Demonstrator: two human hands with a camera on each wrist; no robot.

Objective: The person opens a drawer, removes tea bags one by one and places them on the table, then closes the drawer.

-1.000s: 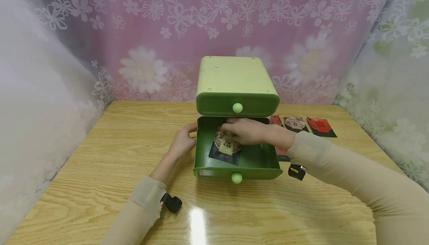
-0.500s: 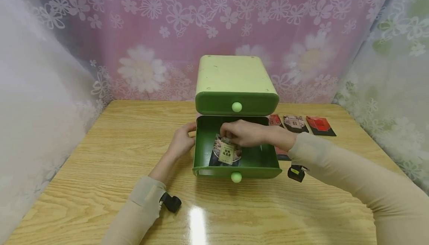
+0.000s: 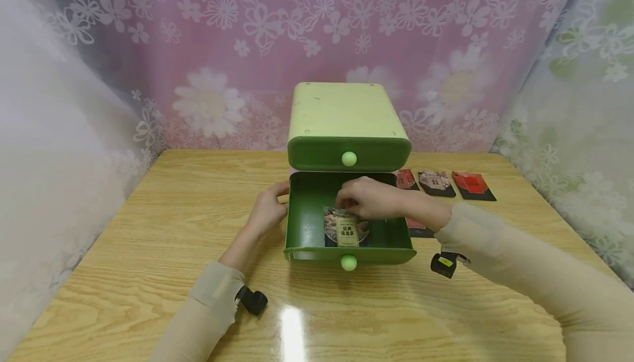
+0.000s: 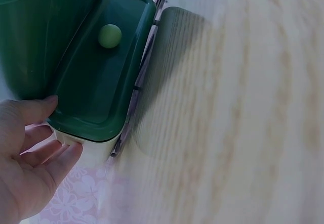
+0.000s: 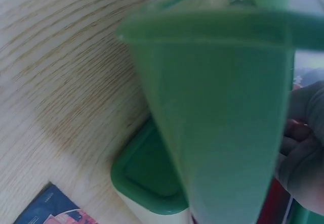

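I see the right hand (image 3: 369, 197) pinching the upper edge of the oolong tea sachet (image 3: 348, 232) inside the pulled-out drawer (image 3: 383, 256), and the left hand (image 3: 267, 210) resting loose fingers against the cabinet (image 3: 346, 109). The sachet lies just on the near side of the right fingers, well closer to them than to the left hand, long axis toward the drawer front, which hides its bottom edge. The right fingertips I can't make out.

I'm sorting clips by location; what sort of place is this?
Probably a screened-off tabletop filming spot: a pink floral fabric-like backdrop, whitish floral side hangings and a light wood-grain table suggest it.
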